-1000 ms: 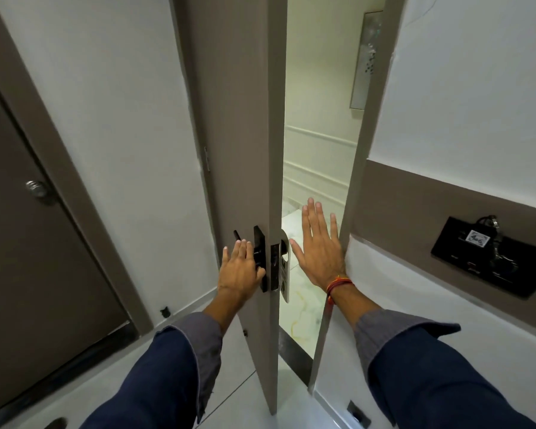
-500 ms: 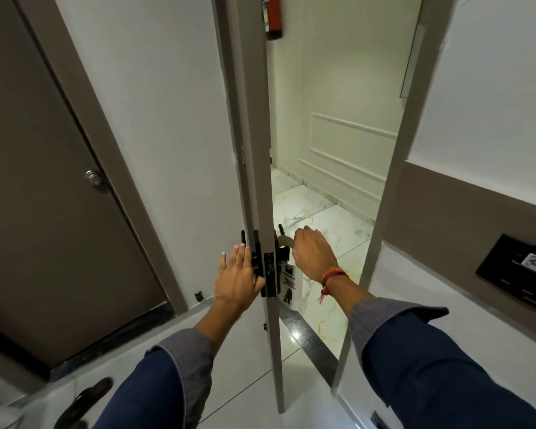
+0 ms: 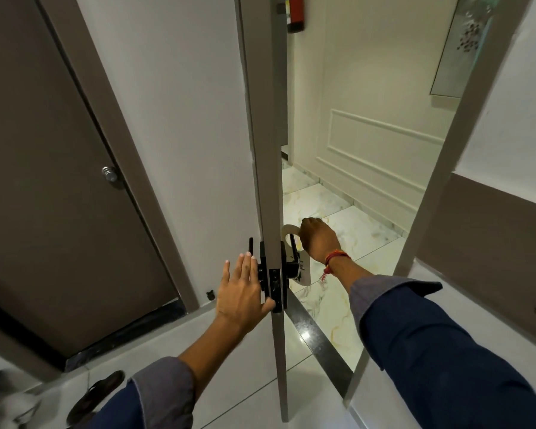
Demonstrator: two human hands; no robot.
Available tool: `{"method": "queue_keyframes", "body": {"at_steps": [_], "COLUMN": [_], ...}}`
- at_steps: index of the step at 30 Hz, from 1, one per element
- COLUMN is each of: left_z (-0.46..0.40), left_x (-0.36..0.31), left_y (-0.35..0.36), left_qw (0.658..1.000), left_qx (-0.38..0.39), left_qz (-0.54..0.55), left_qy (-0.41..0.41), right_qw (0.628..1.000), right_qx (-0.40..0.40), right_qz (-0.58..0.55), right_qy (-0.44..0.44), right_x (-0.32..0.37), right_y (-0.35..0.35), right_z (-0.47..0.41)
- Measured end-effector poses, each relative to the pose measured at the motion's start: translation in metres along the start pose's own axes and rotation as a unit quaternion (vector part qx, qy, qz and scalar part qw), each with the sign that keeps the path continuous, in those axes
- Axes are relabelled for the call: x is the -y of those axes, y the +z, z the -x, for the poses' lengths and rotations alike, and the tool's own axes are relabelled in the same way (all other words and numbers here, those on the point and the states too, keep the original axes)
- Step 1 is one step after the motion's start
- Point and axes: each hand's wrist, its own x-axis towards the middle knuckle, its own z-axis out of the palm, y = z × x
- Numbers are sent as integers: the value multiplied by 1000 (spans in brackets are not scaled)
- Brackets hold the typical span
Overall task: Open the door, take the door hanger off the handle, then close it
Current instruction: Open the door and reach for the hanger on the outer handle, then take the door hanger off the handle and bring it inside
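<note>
door hanger (image 3: 292,253) lifted since earlier, partly hidden behind door (image 3: 271,150).

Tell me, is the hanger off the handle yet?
Not yet: the door hanger still loops over the outer handle, with the right hand gripping its top.

The door (image 3: 265,119) stands open, edge toward me, splitting the view. My left hand (image 3: 240,292) lies flat on its left side, against the lock plate (image 3: 274,287). My right hand (image 3: 319,239) is on the far side, closed on the top of the hanger (image 3: 293,258), which hangs on the outer handle (image 3: 293,253). A second door (image 3: 59,181) is far left. A sandal (image 3: 95,396) lies on the floor at lower left. The corridor wall (image 3: 369,119) is beyond the opening.
</note>
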Motion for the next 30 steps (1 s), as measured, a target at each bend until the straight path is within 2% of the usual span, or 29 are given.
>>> {"method": "queue_keyframes", "body": {"at_steps": [3, 5, 8, 12, 14, 16, 18, 20, 22, 24, 25, 28, 30], "left_z": [1, 3, 4, 3, 1, -1, -7, -12, -16, -8, 0, 31, 54], "left_x": [-5, -8, -11, -34, -58, -86, -106, -129, -151, -185, -201, -248, -285], "left_y": [-7, -19, -46, -82, -93, -95, -91, -84, -76, -69, -65, -57, -51], "left_qw": [1000, 995, 969, 917, 894, 900, 925, 931, 922, 885, 852, 709, 639], "left_qx": [-17, -85, -218, -349, -364, -299, -170, -58, -49, -40, -6, 188, 280], "left_qz": [0, 52, 110, 137, 150, 194, 274, 319, 335, 393, 449, 623, 660], "left_qy": [-6, -2, 25, 138, 214, 250, 201, 168, 187, 246, 269, 272, 278], "right_qw": [1000, 999, 993, 956, 921, 897, 874, 848, 823, 805, 806, 829, 838], "right_qx": [2, 1, -11, -63, -99, -141, -163, -190, -203, -204, -188, -140, -124], "right_qz": [-12, -24, -93, -255, -342, -379, -414, -447, -481, -497, -493, -448, -425], "right_qy": [19, 38, 74, 132, 158, 182, 196, 210, 225, 253, 267, 305, 318], "right_x": [-1, -4, -13, -29, -34, -41, -49, -62, -74, -93, -102, -129, -145], "right_y": [1, -1, -13, -47, -70, -95, -119, -138, -152, -160, -164, -168, -164], "right_z": [-5, -3, 2, 17, 26, 40, 55, 81, 108, 152, 177, 264, 325]}}
